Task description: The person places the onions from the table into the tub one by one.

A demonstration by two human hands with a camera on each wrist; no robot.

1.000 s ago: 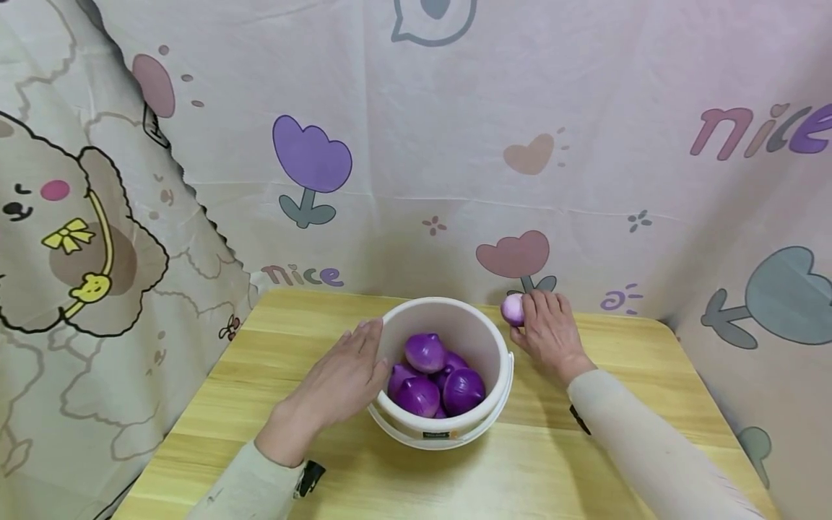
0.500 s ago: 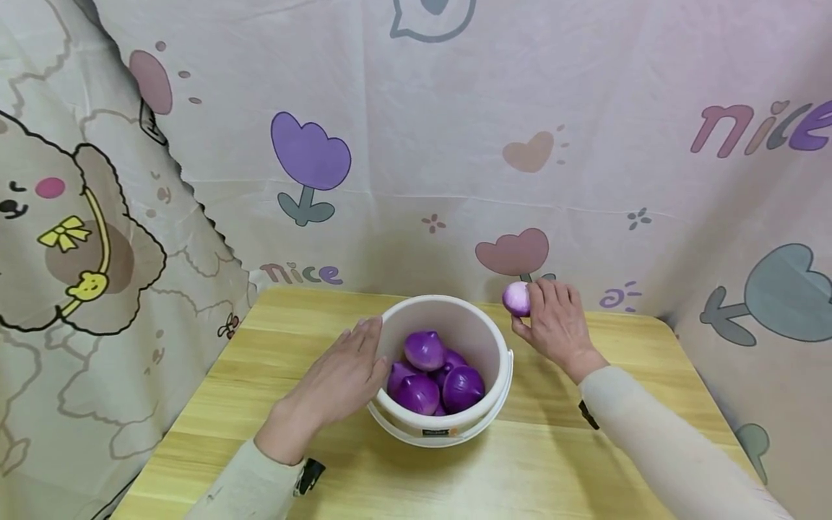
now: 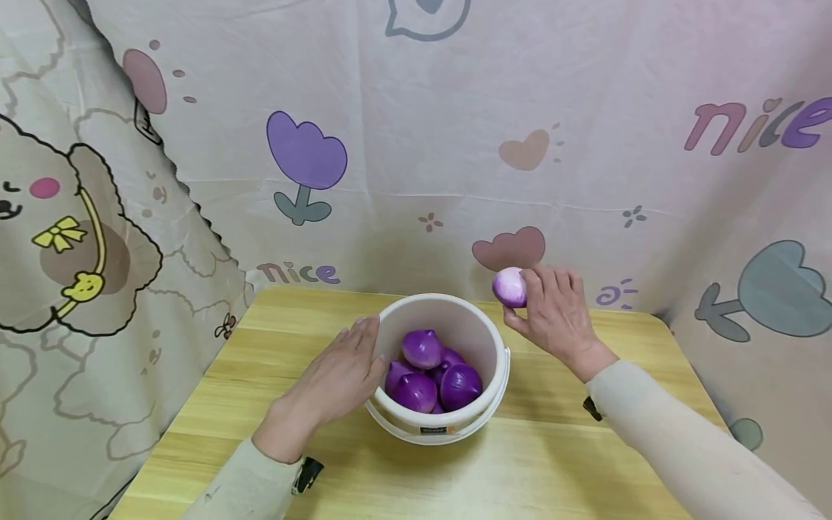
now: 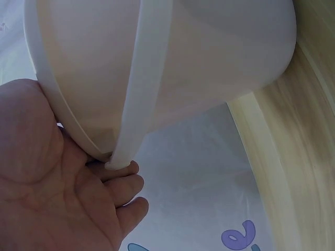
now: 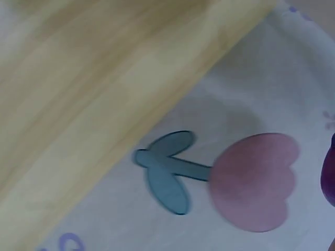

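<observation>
A white bucket [image 3: 500, 339] stands on the table with several purple onions [image 3: 416, 392] inside. My left hand [image 3: 338, 372] lies along the bucket's left rim, its fingers stretched out. In the left wrist view, the fingers [image 4: 128, 188] of that hand reach past the rim beside the bucket's white handle [image 4: 141, 83]. To the right of the bucket, my right hand [image 3: 555, 314] pinches another onion [image 3: 510, 287] above the table's far edge, its pale end showing. Only a sliver of this onion [image 5: 328, 178] enters the right wrist view.
The wooden table [image 3: 585, 448] runs back to a printed cloth [image 3: 416, 130] hanging behind it. Another printed cloth [image 3: 117, 390] hangs along the left side.
My right hand has lifted the onion up from the far right of the table, then shifted slightly left toward the bucket. The left hand has stayed at the rim.
</observation>
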